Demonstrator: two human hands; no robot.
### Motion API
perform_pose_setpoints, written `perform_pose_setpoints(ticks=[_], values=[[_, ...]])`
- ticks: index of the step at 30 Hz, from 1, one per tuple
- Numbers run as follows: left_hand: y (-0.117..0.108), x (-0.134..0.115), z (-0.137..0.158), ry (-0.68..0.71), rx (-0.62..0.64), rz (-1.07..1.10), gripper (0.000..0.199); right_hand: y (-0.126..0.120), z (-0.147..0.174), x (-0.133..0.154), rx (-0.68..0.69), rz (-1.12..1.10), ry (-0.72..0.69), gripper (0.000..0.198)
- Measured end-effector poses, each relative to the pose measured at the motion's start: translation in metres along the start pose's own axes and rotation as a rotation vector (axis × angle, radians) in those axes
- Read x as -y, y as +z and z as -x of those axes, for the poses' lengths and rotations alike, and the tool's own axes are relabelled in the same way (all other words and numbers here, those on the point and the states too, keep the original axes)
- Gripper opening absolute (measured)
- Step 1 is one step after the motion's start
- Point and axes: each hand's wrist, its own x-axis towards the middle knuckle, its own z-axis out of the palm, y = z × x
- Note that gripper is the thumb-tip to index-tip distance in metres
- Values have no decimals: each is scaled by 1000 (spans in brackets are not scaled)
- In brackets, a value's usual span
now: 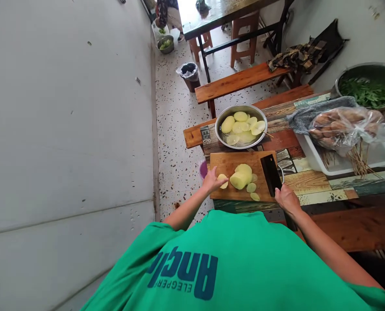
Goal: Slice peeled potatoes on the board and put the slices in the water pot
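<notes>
On the cutting board [226,166], the left hand [211,181] pinches one potato piece [223,180] beside one large peeled potato [242,176] and three loose slices [251,187]. The right hand [287,199] is closed around one cleaver [271,173], blade resting flat on the board.

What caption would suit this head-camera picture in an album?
Left hand holding a potato piece, right hand gripping a cleaver on a cutting board.

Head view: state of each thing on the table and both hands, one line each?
left hand: holds a potato piece on the cutting board
right hand: grips the cleaver, blade flat on the board
peeled potato: partly sliced, slices beside it
steel bowl: holds water and peeled potatoes
plastic bag: full, resting on the white tray
</notes>
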Motion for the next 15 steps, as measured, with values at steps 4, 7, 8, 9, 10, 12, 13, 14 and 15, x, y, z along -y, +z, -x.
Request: perform_pose_setpoints(ticks=[4, 7, 8, 9, 10, 12, 13, 14, 15], values=[[34, 16, 33, 44, 27, -121, 106, -2, 1, 3, -8, 5, 9, 35], [48, 14, 29, 42, -32, -186, 95, -2, 3, 5, -25, 14, 15, 35], [50, 13, 24, 28, -37, -195, 86, -2, 3, 5, -30, 17, 16, 35], [51, 13, 19, 14, -34, -181, 76, -1, 3, 5, -34, 20, 17, 35], [50, 15, 14, -1, -31, -141, 68, 0, 3, 5, -39, 23, 16, 34], [44, 20, 4, -40, -57, 9, 59, 2, 2, 4, -47, 21, 7, 34], [39, 25, 0, -65, -96, 100, 60, 3, 2, 3, -51, 18, 0, 34], [32, 29, -4, -96, -151, 192, 62, 4, 1, 2, -55, 15, -10, 34], [22, 33, -7, -132, -212, 281, 64, 5, 1, 1, -61, 12, -22, 34]])
